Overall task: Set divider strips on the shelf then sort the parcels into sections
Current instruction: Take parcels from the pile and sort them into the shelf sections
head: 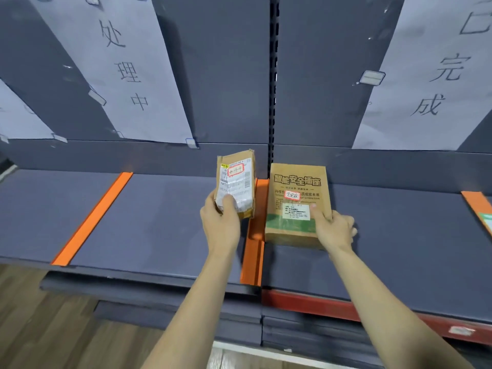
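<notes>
My left hand (221, 222) grips a small brown parcel (235, 182) with a white shipping label, held upright above the grey shelf (159, 222). My right hand (334, 227) holds a larger brown box (295, 198) with dark printed characters and a green band, its lower edge near the shelf surface. Between the two parcels lies an orange divider strip (253, 251). A second orange strip (90, 222) lies further left, and a third orange strip (476, 209) sits at the far right edge.
White paper signs with handwritten characters hang on the back panel, one at left (127, 70) and one at right (439, 81). A slotted upright post (272, 75) splits the back wall. A red beam (346, 310) fronts the right shelf. Wooden floor (40, 328) below left.
</notes>
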